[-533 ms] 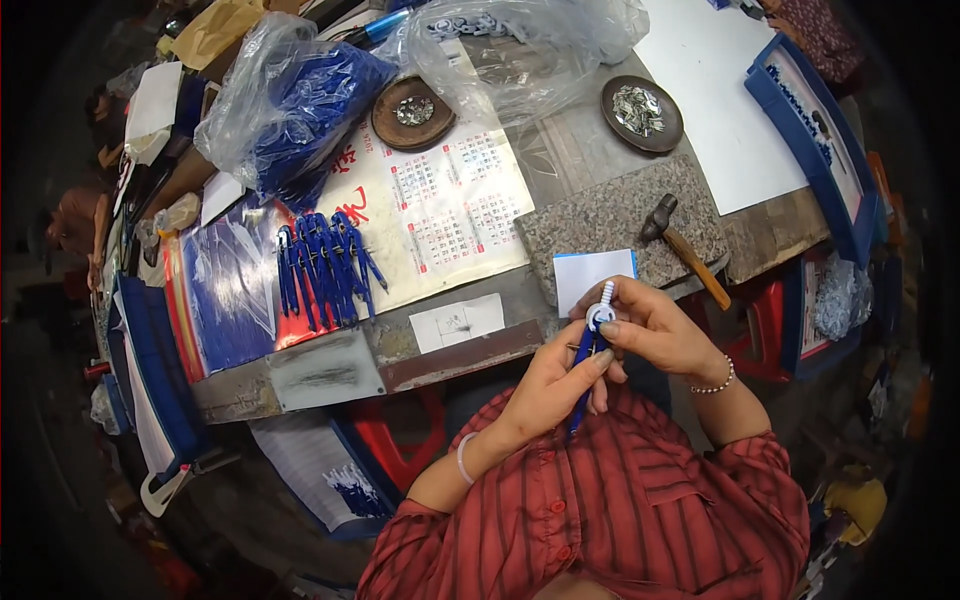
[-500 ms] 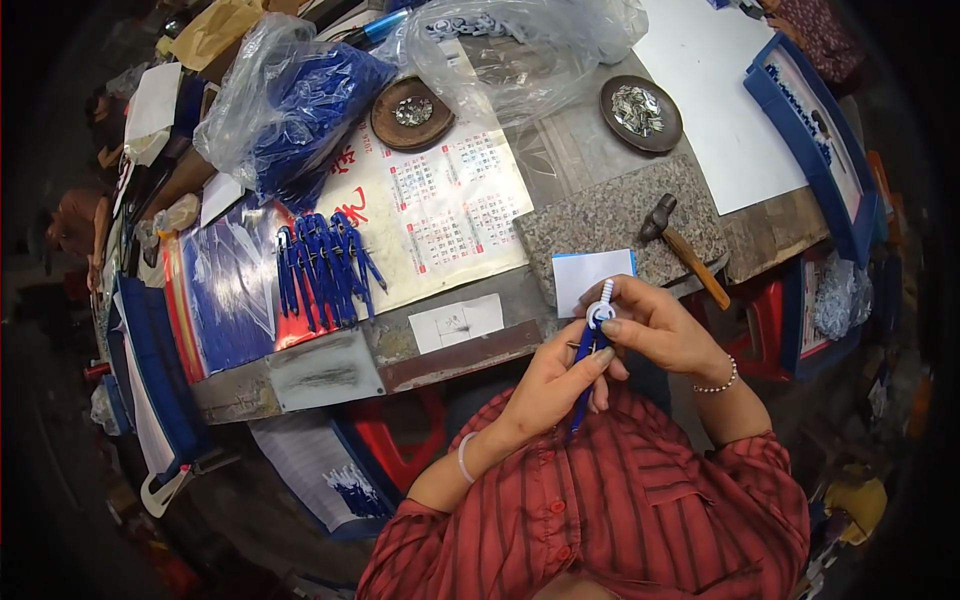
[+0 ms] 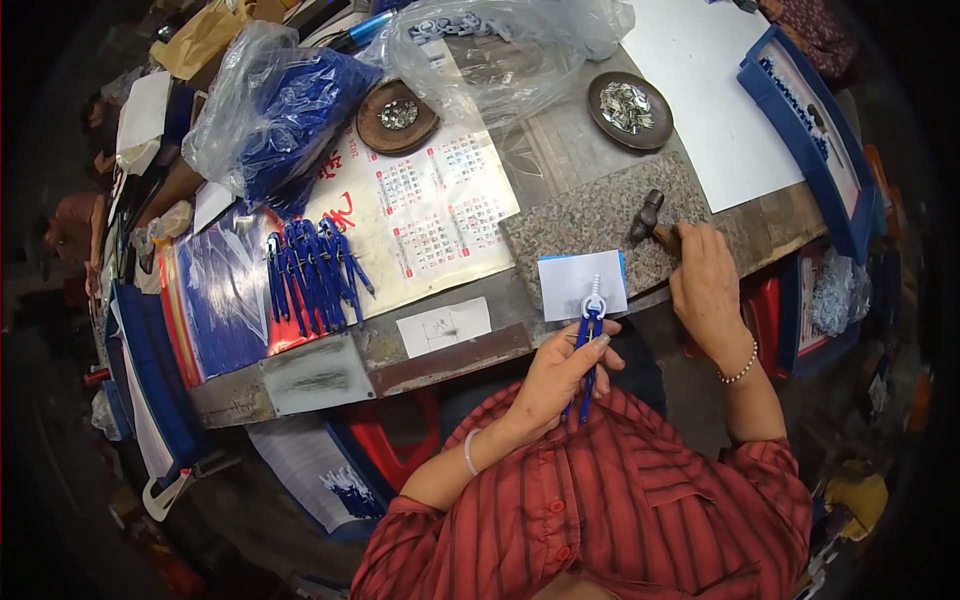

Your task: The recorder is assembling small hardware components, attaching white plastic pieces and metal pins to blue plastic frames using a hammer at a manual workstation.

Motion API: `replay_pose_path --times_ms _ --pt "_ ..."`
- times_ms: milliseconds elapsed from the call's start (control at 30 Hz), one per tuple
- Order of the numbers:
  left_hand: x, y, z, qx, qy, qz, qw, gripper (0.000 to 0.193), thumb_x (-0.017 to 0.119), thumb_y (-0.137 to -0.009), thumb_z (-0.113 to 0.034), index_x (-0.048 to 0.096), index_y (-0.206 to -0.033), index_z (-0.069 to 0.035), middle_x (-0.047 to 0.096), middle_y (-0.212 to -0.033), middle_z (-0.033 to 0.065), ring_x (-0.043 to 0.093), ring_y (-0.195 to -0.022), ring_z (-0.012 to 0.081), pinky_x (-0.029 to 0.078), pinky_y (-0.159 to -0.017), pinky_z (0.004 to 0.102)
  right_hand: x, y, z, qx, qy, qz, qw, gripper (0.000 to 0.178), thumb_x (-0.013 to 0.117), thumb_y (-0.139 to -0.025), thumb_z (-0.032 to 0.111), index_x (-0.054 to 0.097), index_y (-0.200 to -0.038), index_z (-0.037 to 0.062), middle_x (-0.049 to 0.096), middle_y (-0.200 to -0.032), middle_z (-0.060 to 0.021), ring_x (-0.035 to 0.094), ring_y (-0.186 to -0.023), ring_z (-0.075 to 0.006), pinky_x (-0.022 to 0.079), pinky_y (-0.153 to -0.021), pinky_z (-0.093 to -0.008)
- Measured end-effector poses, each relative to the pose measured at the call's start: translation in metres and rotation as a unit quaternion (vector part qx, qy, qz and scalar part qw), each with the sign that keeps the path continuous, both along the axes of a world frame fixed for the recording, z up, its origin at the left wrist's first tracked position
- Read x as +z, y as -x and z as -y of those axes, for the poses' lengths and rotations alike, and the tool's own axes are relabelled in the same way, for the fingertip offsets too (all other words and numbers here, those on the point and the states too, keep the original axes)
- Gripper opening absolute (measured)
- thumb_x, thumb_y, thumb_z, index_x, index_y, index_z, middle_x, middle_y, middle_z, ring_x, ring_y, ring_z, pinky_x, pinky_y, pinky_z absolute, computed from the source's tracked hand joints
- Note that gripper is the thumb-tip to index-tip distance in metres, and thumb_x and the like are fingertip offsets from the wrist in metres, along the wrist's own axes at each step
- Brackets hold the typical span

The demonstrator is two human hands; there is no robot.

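Upright in my left hand (image 3: 565,375) is a blue drawing compass (image 3: 585,350) with a white ridged top, its legs pointing down toward my shirt. The thumb and fingers pinch it below the white head. My right hand (image 3: 708,290) is over the wooden handle of a hammer (image 3: 650,215), fingers curled round it and covering most of the handle. The hammer's dark head lies on a speckled stone slab (image 3: 570,225). A small white pad with a blue edge (image 3: 565,280) is at the slab's near edge, just behind the compass top.
Several blue compasses (image 3: 315,275) lie in a bunch at left. Behind are a plastic bag of blue parts (image 3: 300,110) and two round dishes (image 3: 405,140) (image 3: 655,135) of small metal pieces. Blue trays (image 3: 850,200) (image 3: 150,380) flank the table; a white sheet (image 3: 730,130) lies right.
My right hand has let go of the compass and moved right, onto the hammer's handle. The left hand still holds the compass, whose legs now show apart.
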State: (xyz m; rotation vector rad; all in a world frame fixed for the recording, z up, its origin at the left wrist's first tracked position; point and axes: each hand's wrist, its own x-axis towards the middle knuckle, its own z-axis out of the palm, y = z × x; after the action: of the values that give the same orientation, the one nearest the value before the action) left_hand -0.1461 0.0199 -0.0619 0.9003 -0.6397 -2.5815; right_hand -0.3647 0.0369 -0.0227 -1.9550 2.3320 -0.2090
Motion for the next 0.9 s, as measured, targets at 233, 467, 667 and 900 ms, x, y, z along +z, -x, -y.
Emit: replay_pose_path --times_ms 233,467,667,900 --pt "-0.011 0.004 -0.002 0.009 -0.019 0.038 0.999 0.032 0.052 -0.095 -0.022 0.051 -0.116 0.002 0.063 -0.081 0.0066 0.057 -0.056 0.0081 0.047 -0.052 0.0201 0.015 -0.006 -0.025 0.014 0.077 0.260 0.962 0.036 0.054 -0.084 0.001 0.046 -0.119 -0.0030 0.056 -0.106 -0.0214 0.058 -0.091 -0.0398 0.048 -0.077 -0.0388" --pt "-0.015 0.005 -0.004 0.024 -0.010 0.047 0.999 0.028 0.053 -0.094 -0.023 0.056 -0.110 0.001 0.063 -0.080 0.0070 0.057 -0.057 0.0083 0.047 -0.052 0.0198 0.042 -0.036 -0.046 0.087 0.002 0.332 0.939 0.043 0.058 -0.081 -0.003 0.048 -0.122 -0.0016 0.057 -0.088 -0.0160 0.059 -0.074 -0.0312 0.048 -0.066 -0.0330" --pt "-0.014 0.006 -0.004 0.039 -0.003 0.065 0.997 0.022 0.053 -0.094 -0.024 0.059 -0.090 -0.003 0.063 -0.075 0.0046 0.056 -0.056 0.0075 0.046 -0.051 0.0197 0.029 -0.041 -0.045 0.121 -0.094 0.276 0.949 0.047 0.058 -0.080 -0.004 0.046 -0.125 -0.0007 0.056 -0.085 -0.0163 0.059 -0.074 -0.0339 0.048 -0.063 -0.0370" --pt "-0.013 0.004 -0.003 0.030 0.004 0.042 0.999 0.023 0.053 -0.094 -0.025 0.059 -0.089 -0.003 0.062 -0.072 0.0030 0.055 -0.055 0.0069 0.043 -0.050 0.0189 0.046 -0.045 -0.035 0.111 -0.024 0.300 0.947 0.048 0.058 -0.078 -0.005 0.047 -0.125 -0.0007 0.058 -0.088 -0.0169 0.059 -0.074 -0.0343 0.048 -0.062 -0.0362"
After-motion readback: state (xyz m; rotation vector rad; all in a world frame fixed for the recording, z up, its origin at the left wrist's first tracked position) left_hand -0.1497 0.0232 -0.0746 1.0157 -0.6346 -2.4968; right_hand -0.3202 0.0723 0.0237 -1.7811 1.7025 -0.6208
